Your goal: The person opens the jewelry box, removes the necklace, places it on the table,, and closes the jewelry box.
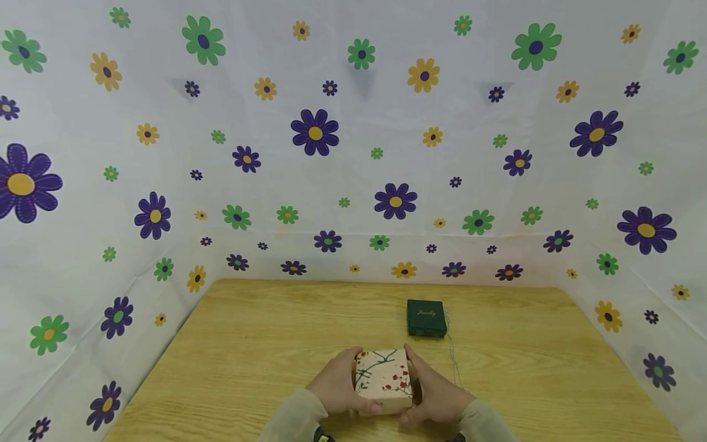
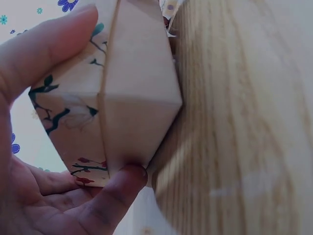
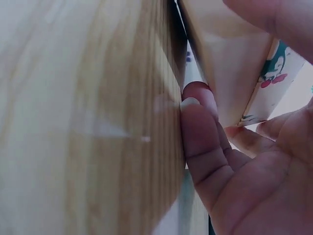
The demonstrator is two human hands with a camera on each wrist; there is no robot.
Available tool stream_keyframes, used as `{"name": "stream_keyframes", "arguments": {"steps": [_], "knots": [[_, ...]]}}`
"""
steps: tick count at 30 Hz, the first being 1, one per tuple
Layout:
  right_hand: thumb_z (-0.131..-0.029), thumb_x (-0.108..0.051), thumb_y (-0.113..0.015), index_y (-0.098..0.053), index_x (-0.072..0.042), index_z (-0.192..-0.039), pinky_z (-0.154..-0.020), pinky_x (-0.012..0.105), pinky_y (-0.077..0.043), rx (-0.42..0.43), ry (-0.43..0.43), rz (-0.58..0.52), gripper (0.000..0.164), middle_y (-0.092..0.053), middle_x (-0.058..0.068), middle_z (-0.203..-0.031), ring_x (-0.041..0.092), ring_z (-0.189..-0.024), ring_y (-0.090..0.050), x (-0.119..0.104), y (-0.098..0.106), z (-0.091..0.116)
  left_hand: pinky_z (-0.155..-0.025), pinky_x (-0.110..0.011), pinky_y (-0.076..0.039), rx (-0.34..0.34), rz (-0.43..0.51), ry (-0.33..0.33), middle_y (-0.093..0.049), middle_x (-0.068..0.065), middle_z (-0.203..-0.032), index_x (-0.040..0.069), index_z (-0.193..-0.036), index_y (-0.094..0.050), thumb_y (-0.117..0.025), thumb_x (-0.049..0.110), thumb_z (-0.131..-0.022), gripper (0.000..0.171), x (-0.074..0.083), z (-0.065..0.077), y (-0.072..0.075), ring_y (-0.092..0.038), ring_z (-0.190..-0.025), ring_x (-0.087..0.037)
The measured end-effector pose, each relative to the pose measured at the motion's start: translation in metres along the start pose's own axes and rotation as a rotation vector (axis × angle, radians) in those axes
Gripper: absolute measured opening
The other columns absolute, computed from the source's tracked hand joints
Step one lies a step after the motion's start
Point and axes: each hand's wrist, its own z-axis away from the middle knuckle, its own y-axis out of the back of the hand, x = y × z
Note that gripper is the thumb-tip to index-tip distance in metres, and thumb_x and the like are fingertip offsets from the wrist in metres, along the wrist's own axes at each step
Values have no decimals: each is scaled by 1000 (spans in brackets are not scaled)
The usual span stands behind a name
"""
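A cream lidded box (image 1: 383, 371) with painted red blossoms and dark green branches is held between both hands, close over the wooden table. My left hand (image 1: 338, 383) grips its left side. In the left wrist view the plain lower part of the box (image 2: 139, 68) meets the painted lid along a seam, with fingers on the lid and at the base. My right hand (image 1: 439, 393) holds the right side. The right wrist view shows fingertips between the tabletop and the underside edge of the box (image 3: 227, 68).
Beyond the hands, slightly right, lies a dark green box (image 1: 426, 319) with gold lettering. A thin pale cord (image 1: 453, 353) trails from beside it toward the right hand. White flower-printed sheeting (image 1: 353, 166) surrounds the back and sides of the wooden table (image 1: 265, 319).
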Motion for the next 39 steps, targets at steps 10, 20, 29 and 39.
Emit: {"name": "stream_keyframes", "arguments": {"steps": [10, 20, 29, 39], "knots": [[-72, -17, -86, 16, -7, -152, -78, 36, -49, -41, -7, -12, 130, -55, 20, -119, 30, -91, -57, -3, 3, 3, -102, -54, -37, -2, 10, -28, -39, -15, -146, 6, -149, -29, -88, 57, -55, 122, 0, 0, 0, -41, -130, -33], [-70, -17, -88, 18, -9, -151, -63, 27, -48, -25, -3, 42, 133, -59, 6, -91, 19, -72, -55, 1, 2, 3, -101, -49, -40, 2, 9, -86, -40, -10, -145, 8, -149, -31, -87, 54, -58, 117, 0, 3, 0, -45, -125, -28], [-70, -18, -88, 17, -9, -152, -61, 27, -47, -27, -26, 28, 133, -58, 7, -80, 19, -69, -53, 0, 3, 2, -100, -48, -41, -78, 75, -100, -35, -8, -148, 9, -153, -23, -90, 40, -61, 117, 1, 6, 8, -48, -120, -26], [-70, -15, -88, 20, -9, -151, -65, 30, -49, -23, -41, -17, 134, -62, 15, -105, 22, -75, -58, 0, 4, 2, -89, -44, -48, -41, 82, -71, -46, -5, -139, 12, -151, -29, -87, 47, -63, 111, -1, 4, 11, -54, -112, -24]]}}
